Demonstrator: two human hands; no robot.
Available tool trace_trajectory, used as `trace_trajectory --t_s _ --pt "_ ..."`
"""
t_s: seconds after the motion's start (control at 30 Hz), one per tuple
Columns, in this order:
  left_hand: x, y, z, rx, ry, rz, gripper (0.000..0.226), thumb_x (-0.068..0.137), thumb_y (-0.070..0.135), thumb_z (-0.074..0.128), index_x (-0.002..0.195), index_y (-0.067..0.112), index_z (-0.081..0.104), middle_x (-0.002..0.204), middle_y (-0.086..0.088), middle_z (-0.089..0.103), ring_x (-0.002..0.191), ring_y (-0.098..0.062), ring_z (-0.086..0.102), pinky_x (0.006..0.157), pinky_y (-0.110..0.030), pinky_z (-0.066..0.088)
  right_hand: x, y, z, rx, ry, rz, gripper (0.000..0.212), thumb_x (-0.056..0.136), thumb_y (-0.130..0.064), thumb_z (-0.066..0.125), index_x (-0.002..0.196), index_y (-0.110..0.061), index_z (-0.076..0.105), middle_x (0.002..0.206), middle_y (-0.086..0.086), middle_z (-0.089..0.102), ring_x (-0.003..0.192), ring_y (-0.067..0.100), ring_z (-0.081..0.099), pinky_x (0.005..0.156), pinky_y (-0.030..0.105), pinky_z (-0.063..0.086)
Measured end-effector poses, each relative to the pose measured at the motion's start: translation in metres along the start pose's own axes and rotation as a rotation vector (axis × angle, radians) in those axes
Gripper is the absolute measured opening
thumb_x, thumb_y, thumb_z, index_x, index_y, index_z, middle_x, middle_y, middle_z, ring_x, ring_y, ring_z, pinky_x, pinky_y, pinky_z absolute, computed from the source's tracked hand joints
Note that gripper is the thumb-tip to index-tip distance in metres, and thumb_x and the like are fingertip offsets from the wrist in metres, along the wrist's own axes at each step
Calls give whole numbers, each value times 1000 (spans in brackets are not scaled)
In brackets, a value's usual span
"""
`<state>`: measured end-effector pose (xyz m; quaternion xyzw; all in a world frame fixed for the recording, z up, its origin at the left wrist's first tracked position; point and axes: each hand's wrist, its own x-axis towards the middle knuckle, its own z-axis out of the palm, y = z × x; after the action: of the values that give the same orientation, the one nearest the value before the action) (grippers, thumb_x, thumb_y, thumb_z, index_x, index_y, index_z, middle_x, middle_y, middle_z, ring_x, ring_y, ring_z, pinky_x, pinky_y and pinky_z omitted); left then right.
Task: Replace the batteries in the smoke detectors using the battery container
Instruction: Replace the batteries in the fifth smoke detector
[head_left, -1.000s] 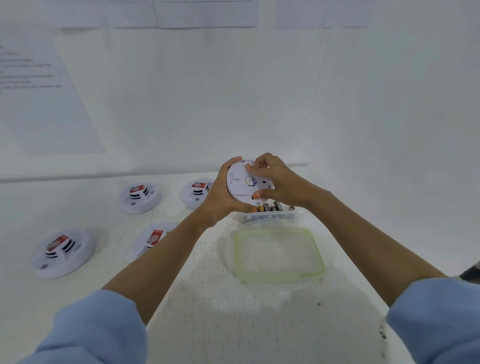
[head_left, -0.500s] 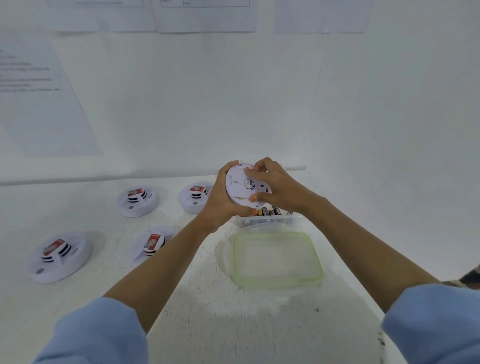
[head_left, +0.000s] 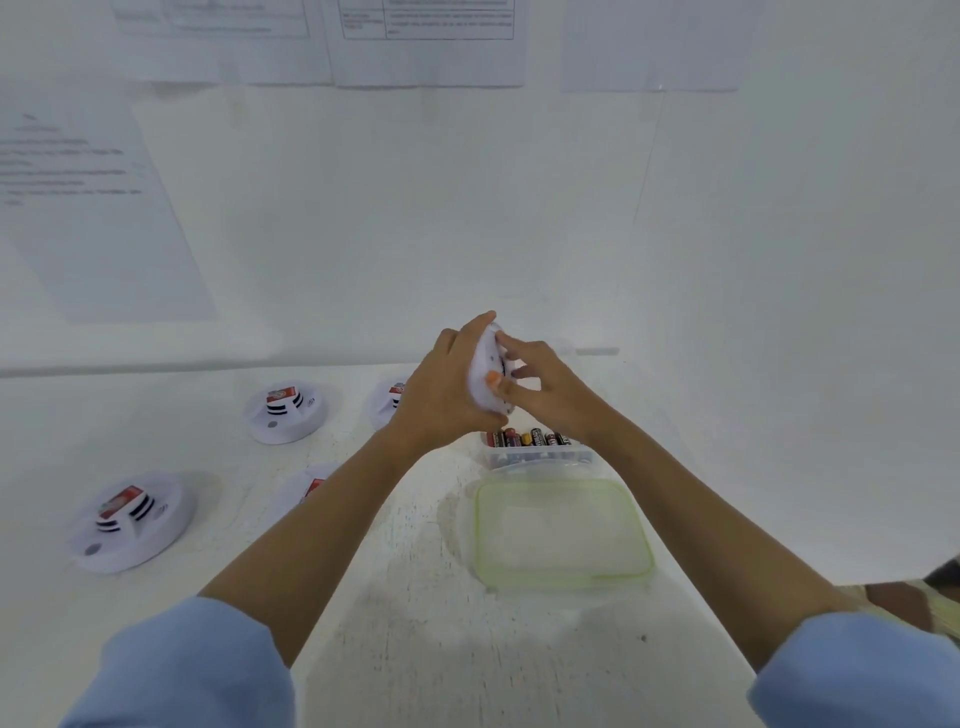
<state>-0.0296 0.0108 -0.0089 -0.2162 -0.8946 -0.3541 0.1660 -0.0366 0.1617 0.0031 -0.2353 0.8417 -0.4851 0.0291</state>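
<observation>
A round white plastic smoke detector (head_left: 485, 382) is held up on edge above the white table (head_left: 415, 649), its flat underside turned toward the right. The left hand (head_left: 441, 395) wraps around its back, thumb over the top rim, holding it firmly. The right hand (head_left: 545, 387) touches the underside with loosely spread fingertips. Directly below sits a clear plastic battery container (head_left: 537, 451) filled with batteries, and its green-rimmed clear lid (head_left: 561, 532) lies nearer on the table.
</observation>
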Motion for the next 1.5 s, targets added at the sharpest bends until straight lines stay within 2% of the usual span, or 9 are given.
trace_trajectory --t_s 0.2,0.37,0.47,0.57,0.7,0.83,1.23,1.33,1.5 --pt "-10 -19 -11 319 109 123 99 59 42 75 143 13 31 119 -19 56 101 -31 55 83 -43 50 1 -6 27 317 63 40 64 83 -19 66 137 -22 32 127 2 49 107 18 57 79 26 55" --pt "-24 -44 -32 257 41 118 100 65 28 83 145 18 24 126 -15 51 106 -27 52 88 -31 42 14 -17 64 495 157 110 67 82 -2 63 135 -26 31 117 11 52 89 14 60 69 33 57" --pt "-37 -62 -54 23 12 75 99 65 24 84 139 33 19 125 0 45 111 -15 45 92 -24 38 26 -27 94 708 184 185 56 84 4 53 127 -29 38 123 18 54 102 30 59 72 42 56" --pt "-55 -86 -87 -366 35 -216 80 76 22 75 135 41 25 130 10 31 122 -8 34 97 -22 34 42 -43 127 900 204 239 52 84 6 47 123 -27 42 122 15 54 101 32 58 73 43 54" --pt "-83 -129 -134 -831 -40 -518 45 89 16 57 125 39 43 136 -5 47 115 -24 54 94 -35 48 60 -63 174 1037 191 240 50 86 6 44 125 -25 44 125 12 54 104 32 57 80 46 52" --pt "-105 -157 -172 -973 -44 -555 54 87 -5 51 129 29 45 124 -10 56 107 -27 60 87 -34 53 78 -80 218 1146 154 267 56 84 8 41 131 -23 43 126 12 55 114 36 54 88 48 48" --pt "-161 -247 -245 -931 36 -584 71 82 -6 62 133 37 39 137 -6 46 113 -25 58 81 -34 56 128 -128 317 738 -131 335 76 78 3 65 136 -35 34 128 3 56 101 23 61 71 34 56" --pt "-168 -268 -260 -905 35 -595 72 82 -5 63 136 36 36 138 -6 44 111 -22 58 77 -31 57 142 -137 343 736 -98 343 67 81 0 65 132 -33 36 132 2 51 104 28 58 70 34 57" --pt "-172 -304 -277 -884 -3 -617 75 83 -7 61 140 33 32 132 -1 45 102 -12 60 72 -28 57 159 -152 375 773 -31 399 23 94 -11 52 95 -34 52 100 -3 61 83 21 61 57 28 57"
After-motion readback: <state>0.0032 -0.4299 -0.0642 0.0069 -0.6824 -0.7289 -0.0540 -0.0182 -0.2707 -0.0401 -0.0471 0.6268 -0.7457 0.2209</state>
